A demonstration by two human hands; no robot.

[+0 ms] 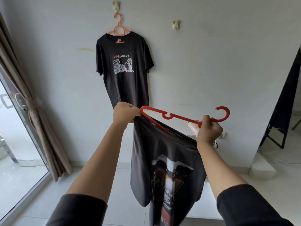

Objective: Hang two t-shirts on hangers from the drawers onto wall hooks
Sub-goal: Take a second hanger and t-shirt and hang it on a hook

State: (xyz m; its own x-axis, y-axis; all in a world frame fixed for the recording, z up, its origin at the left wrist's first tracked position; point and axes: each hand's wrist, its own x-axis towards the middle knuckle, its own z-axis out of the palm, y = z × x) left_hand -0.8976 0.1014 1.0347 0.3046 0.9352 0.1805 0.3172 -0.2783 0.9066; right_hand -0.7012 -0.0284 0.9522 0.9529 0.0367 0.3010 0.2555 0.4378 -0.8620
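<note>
Pale wall (211, 70) behind, red hanger (179, 118) within fingers (206, 119)

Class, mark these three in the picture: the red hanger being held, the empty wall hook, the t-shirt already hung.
red hanger (182, 118): head view, on its upper bar.
empty wall hook (176, 26): head view, on its pale body.
hung t-shirt (123, 84): head view, below the chest print.
</note>
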